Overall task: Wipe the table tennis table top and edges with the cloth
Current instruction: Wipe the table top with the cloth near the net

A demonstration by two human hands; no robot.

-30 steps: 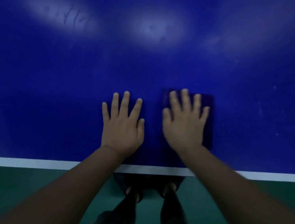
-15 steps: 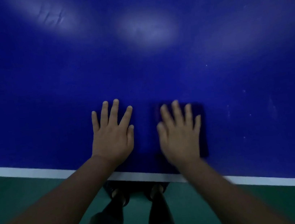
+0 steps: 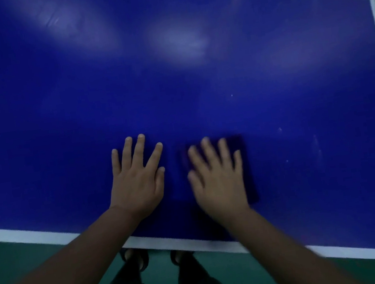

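Head view, dim and soft. Cloth (image 3: pixel 245 169) dark blue, nearly lost against the blue table top (image 3: pixel 197 80); mostly hidden under the right hand (image 3: pixel 218 178), only its far and right margins showing, left edge blurred. Long axis running away from the near white edge line (image 3: pixel 183 241), toward the far side. Right hand flat on the cloth, fingers straight and slightly spread, smeared by blur. Left hand (image 3: pixel 139 180) flat on the bare top just beside it, fingers splayed. Feet (image 3: pixel 135 260) half hidden below the table edge.
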